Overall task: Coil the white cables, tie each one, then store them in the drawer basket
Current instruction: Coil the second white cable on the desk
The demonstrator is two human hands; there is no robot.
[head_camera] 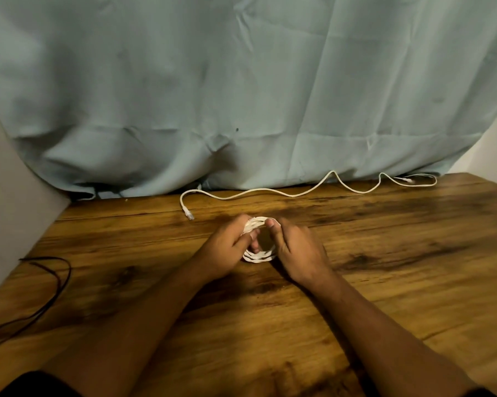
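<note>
I'm gripping the coiled white cable [258, 257] mid-counter [385, 253], left hand [227, 247] and right hand [296, 253] both pinching the coil's far side. It's looking light and springy, so I'm guessing clamping across every loop is safest. The second white cable [270, 193] is lying loose near the back edge.

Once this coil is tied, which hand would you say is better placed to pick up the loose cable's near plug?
Probably the left hand: the plug lies just beyond it, whereas the right hand would have to cross the coiled cable.
</note>
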